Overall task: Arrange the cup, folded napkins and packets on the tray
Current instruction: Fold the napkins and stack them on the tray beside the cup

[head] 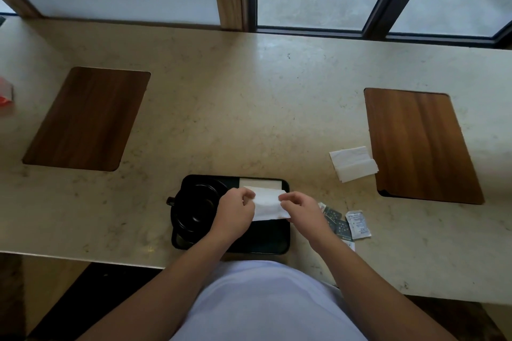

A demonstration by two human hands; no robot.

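Black cup (194, 209) sits at left end of black tray (277, 243). Left hand (235, 213) pinches left edge of white napkin (268, 203), right hand (300, 209) pinches its right edge, napkin stretched between fingers above tray. Packets (346, 223) lie on counter (249, 108) just right of tray; second napkin (353, 163) farther right.

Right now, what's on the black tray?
On the black tray: a black cup on the left, a folded white napkin at the far right edge. Left hand and right hand hold another napkin above it, covering the tray's middle.
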